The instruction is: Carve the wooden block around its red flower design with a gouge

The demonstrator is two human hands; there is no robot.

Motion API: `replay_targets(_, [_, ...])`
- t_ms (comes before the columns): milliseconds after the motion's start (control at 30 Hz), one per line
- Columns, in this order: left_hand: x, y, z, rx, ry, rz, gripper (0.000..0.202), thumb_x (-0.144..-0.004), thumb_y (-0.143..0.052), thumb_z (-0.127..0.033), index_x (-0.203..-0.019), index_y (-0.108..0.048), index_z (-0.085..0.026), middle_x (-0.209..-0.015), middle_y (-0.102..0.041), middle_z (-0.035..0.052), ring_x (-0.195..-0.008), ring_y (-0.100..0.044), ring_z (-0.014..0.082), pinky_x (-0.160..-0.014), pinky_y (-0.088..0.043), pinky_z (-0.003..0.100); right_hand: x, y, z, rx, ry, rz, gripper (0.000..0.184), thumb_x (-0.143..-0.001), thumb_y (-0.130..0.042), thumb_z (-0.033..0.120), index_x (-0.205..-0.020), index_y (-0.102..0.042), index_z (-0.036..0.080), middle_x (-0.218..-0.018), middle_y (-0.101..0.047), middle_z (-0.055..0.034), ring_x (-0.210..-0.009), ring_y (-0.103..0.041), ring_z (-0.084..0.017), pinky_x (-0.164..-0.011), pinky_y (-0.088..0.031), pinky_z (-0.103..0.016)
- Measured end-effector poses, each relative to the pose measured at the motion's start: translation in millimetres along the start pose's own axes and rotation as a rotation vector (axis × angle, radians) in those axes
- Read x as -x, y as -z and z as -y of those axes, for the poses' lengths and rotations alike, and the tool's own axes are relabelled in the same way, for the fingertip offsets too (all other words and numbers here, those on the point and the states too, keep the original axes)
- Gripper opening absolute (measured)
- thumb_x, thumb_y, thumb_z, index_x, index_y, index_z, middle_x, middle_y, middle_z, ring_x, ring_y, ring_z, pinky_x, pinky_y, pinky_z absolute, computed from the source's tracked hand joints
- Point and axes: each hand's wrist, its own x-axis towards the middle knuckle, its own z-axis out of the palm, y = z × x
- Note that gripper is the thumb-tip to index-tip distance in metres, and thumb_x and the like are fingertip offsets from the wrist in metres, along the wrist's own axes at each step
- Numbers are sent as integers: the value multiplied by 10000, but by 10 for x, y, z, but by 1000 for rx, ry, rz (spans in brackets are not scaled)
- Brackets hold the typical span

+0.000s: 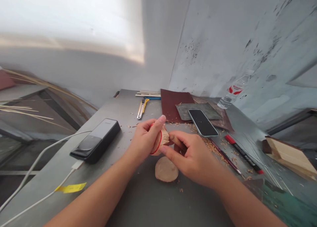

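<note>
**A:** A grey tabletop is seen against a stained pale wall, with wood shavings strewn across it. What is being held over it?

**B:** A pale wood piece, ringed by a red band, is clenched in the left hand, near the middle of the tabletop. The fingers of the right hand are curled against the piece's right side, but whether it is firmly grasped there cannot be told.

**A:** What has been laid close by?

**B:** A rounded wood disc is lying just on the near side of the hands. A black power bank is placed to the left, with a white cable running from it.

**A:** And farther off?

**B:** A yellow-handled utility knife is laid on the far side, beside dark red sandpaper. A black smartphone is set partly on a grey sheet. A red-and-black marker is placed to the right, and a plastic water bottle is seen at the far right.
</note>
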Motion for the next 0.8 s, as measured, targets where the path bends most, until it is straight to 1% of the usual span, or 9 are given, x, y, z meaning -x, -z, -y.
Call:
replay_targets(133, [6,6,20,-92,-102,-67,571,-878,-707,-700,-670,-552,-192,-537,-456,-44,-496,-409,98,-479,-332,235,-12,-19,21,4,-11,-11,223,-981,-637,305,-797,-592,188,-656,-330,70,-592,-334,-107,-535,-274,-286])
replay_targets(267, [0,26,13,-253,-178,-165,541,-922,-682,-617,-631,-494,-202,-534,-399,-54,-519,-359,104,-498,-305,246,-34,-42,-12,35,-28,-25,316,-971,-632,305,-711,-485,202,-633,-318,69,-589,-306,-109,-535,-241,-291])
replay_targets(333, [-4,39,-3,-349,-178,-180,505,-919,-687,-585,-635,-525,-199,-550,-423,-47,-544,-377,114,-523,-319,254,-41,-34,-42,61,-52,-19,386,-963,-637,326,-676,-406,211,-620,-312,69,-583,-293,-108,-524,-233,-286])
replay_targets(433, [-2,41,-33,-473,-128,-119,444,-868,-743,-578,-694,-620,-189,-611,-516,-26,-611,-460,138,-585,-371,262,-40,33,-86,138,-102,46,452,-912,-688,334,-646,-343,215,-610,-332,66,-572,-294,-105,-502,-227,-279])
replay_targets(500, [-2,33,-44,-476,-71,-78,428,-815,-794,-602,-813,-683,-190,-654,-593,-14,-646,-526,160,-619,-408,269,-31,109,-111,180,-127,82,468,-878,-726,333,-637,-342,216,-601,-350,66,-563,-293,-105,-490,-217,-280])
replay_targets(567, [-10,30,-43,-445,-45,-69,447,-777,-826,-608,-884,-703,-192,-687,-640,-5,-653,-555,168,-625,-420,270,-22,194,-130,189,-127,63,478,-889,-723,348,-638,-339,216,-591,-365,65,-561,-303,-107,-491,-221,-278])
replay_targets(633, [-26,38,-34,-421,-39,-65,441,-759,-841,-598,-841,-708,-186,-677,-637,-4,-624,-536,156,-598,-399,264,-19,272,-145,180,-121,30,443,-950,-666,372,-640,-394,211,-600,-431,53,-565,-351,-111,-508,-264,-275])
replay_targets(700, [-45,56,-22,-403,-16,-49,441,-755,-837,-599,-768,-708,-178,-639,-613,-6,-583,-500,142,-565,-372,262,-26,334,-156,96,-132,-25,408,-1016,-590,419,-677,-525,201,-658,-554,21,-575,-429,-120,-530,-336,-278])
replay_targets(800, [-63,87,-6,-406,28,-14,457,-767,-820,-623,-762,-736,-174,-631,-621,0,-575,-502,139,-564,-377,264,-42,403,-164,-95,-139,-176,469,-1057,-508,573,-847,-692,196,-838,-696,-49,-675,-581,-159,-604,-468,-305])
